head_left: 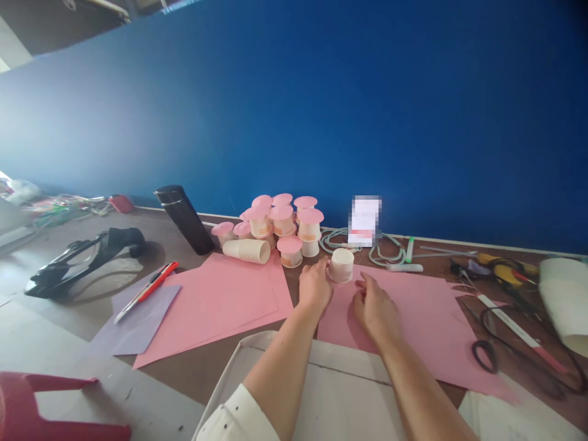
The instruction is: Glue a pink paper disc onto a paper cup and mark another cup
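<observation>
An upside-down white paper cup (342, 266) stands on a pink sheet of paper (422, 318) in front of me. My left hand (316, 285) is at the cup's left side, its fingers closed against the lower edge. Just right of the cup, my right hand (377, 309) rests low over the pink sheet, fingers apart and holding nothing. Behind my left hand, several upturned cups with round pink paper tops (290, 246) are grouped, some stacked. A nested stack of paper cups (248, 251) lies on its side next to them.
Left are more pink sheets (220, 300), a red utility knife (154, 285) on purple paper (151, 331), and a black bottle (184, 220). A phone (364, 222) leans on the blue wall (321, 110) by a cable and glue tubes (405, 267). Scissors (484, 356) lie right.
</observation>
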